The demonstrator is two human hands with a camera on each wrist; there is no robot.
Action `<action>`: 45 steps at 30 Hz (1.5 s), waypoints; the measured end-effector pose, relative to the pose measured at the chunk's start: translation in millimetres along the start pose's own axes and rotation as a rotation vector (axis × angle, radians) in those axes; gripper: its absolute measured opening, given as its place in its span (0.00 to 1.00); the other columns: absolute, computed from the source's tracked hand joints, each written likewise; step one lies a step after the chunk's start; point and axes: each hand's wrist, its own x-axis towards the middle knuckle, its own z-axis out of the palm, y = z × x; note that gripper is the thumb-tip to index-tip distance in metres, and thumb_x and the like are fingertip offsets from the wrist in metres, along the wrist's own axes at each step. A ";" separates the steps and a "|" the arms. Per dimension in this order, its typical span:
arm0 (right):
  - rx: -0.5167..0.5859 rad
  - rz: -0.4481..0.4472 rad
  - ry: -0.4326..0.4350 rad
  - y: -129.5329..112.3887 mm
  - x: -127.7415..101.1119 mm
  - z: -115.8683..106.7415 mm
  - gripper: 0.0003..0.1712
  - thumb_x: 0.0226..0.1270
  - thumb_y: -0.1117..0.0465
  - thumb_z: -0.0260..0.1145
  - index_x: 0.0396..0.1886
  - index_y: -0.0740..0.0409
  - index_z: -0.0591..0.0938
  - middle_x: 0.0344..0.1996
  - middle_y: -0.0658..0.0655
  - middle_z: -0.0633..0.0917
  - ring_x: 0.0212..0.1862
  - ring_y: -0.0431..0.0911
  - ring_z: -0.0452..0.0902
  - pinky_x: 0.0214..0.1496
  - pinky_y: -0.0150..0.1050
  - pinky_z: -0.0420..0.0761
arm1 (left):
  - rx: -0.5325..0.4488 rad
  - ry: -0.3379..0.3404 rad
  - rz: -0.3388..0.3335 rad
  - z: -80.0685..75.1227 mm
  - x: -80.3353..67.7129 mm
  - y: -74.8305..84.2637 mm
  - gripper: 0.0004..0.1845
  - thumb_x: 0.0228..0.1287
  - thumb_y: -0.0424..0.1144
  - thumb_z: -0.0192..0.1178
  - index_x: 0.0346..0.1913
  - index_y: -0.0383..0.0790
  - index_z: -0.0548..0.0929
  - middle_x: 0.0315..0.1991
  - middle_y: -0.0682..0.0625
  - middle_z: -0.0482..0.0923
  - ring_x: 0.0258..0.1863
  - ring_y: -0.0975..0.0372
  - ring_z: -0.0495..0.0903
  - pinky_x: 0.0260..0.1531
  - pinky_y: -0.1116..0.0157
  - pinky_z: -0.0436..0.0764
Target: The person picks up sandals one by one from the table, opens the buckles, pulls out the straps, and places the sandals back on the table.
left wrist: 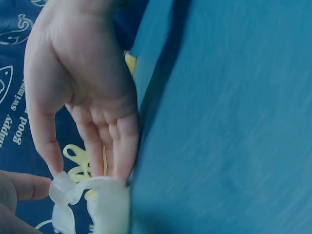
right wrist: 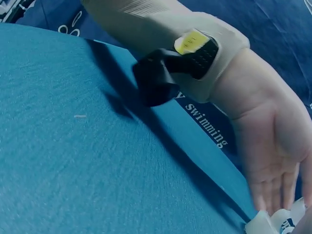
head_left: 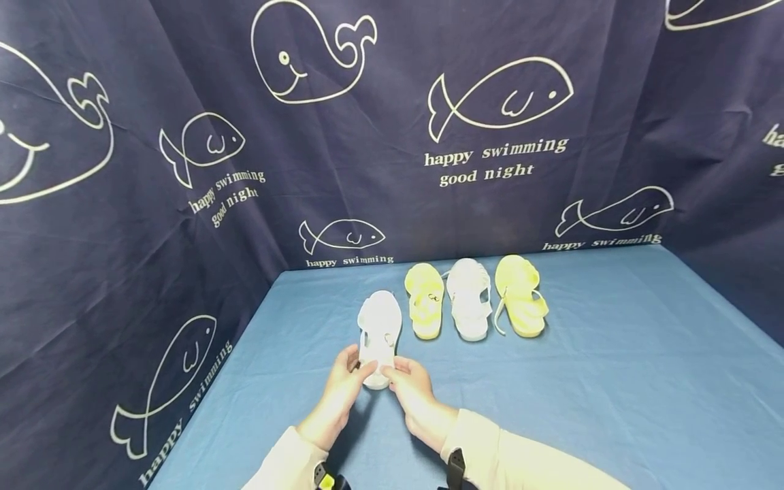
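Observation:
Both hands hold a white sandal by its near end, its other end pointing to the back of the table. On its left side, my left hand pinches it with the thumb on top. My right hand does the same from the right, and the two thumbs almost meet. In the left wrist view the sandal shows its straps at the left fingertips. Only an edge of the sandal appears by the right fingers in the right wrist view.
To the right of the held sandal, a yellow sandal, another white sandal and a second yellow sandal with a loose strap stand in a row. They lie on a blue cloth-covered table. Dark printed curtains border it.

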 end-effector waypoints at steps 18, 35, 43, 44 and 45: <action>-0.032 -0.022 0.010 -1.6 2.0 -7.0 0.24 0.64 0.69 0.59 0.57 0.80 0.71 0.49 0.73 0.80 0.45 0.53 0.79 0.51 0.48 0.81 | 0.573 -0.436 0.385 -16.1 81.3 37.3 0.29 0.55 0.31 0.68 0.62 0.37 0.75 0.65 0.41 0.72 0.68 0.47 0.66 0.69 0.48 0.62; -0.048 -0.010 0.023 -3.6 21.5 -16.1 0.16 0.59 0.71 0.62 0.45 0.78 0.80 0.29 0.59 0.84 0.30 0.41 0.76 0.32 0.31 0.82 | 0.682 -0.506 0.359 -18.5 100.6 30.4 0.08 0.59 0.38 0.67 0.41 0.44 0.89 0.44 0.51 0.87 0.41 0.65 0.78 0.41 0.70 0.77; -0.022 0.045 0.001 -6.8 32.2 -20.9 0.14 0.56 0.73 0.64 0.42 0.78 0.82 0.21 0.54 0.82 0.24 0.41 0.77 0.27 0.33 0.84 | 0.724 -0.512 0.357 -19.1 100.3 33.3 0.07 0.58 0.39 0.68 0.38 0.41 0.89 0.36 0.51 0.88 0.33 0.70 0.77 0.35 0.73 0.77; -0.028 0.043 0.001 -7.1 33.0 -21.1 0.14 0.56 0.73 0.64 0.42 0.78 0.82 0.21 0.54 0.83 0.24 0.41 0.78 0.28 0.34 0.85 | 0.729 -0.513 0.359 -19.4 100.5 33.1 0.08 0.58 0.39 0.68 0.38 0.41 0.89 0.36 0.52 0.88 0.32 0.70 0.76 0.35 0.74 0.77; -0.035 0.039 -0.001 -7.1 33.8 -21.4 0.13 0.56 0.73 0.65 0.41 0.78 0.82 0.21 0.55 0.83 0.24 0.41 0.78 0.28 0.35 0.85 | 0.730 -0.515 0.360 -19.6 100.8 32.5 0.08 0.58 0.40 0.68 0.38 0.41 0.89 0.35 0.51 0.88 0.32 0.70 0.76 0.35 0.74 0.77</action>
